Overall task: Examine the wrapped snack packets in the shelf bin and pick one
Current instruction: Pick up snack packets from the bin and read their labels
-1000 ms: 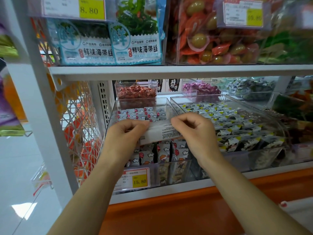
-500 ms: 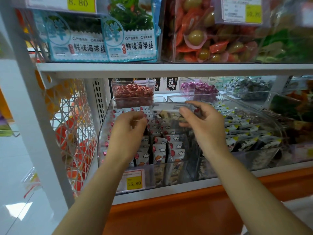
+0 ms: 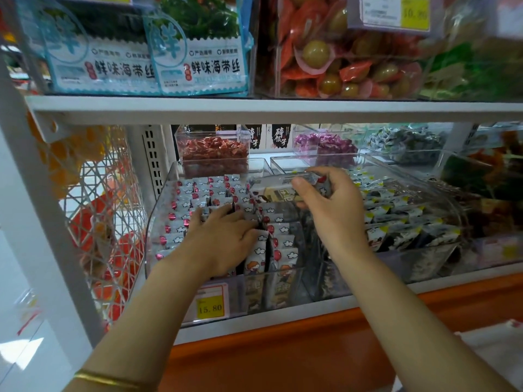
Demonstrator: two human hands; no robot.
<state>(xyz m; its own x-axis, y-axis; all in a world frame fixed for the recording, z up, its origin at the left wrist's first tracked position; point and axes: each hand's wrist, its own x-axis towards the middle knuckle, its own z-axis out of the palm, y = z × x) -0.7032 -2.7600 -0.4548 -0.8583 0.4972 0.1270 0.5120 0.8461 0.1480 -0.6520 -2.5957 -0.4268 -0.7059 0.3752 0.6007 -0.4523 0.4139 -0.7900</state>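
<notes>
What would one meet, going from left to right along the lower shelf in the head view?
White wire rack → left hand → right hand, pinching one packet → packets with yellow corners → blurred dark green goods.

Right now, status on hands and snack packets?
Right hand pinches one snack packet above the clear bin. Left hand rests on packet rows. Nothing in the way.
</notes>
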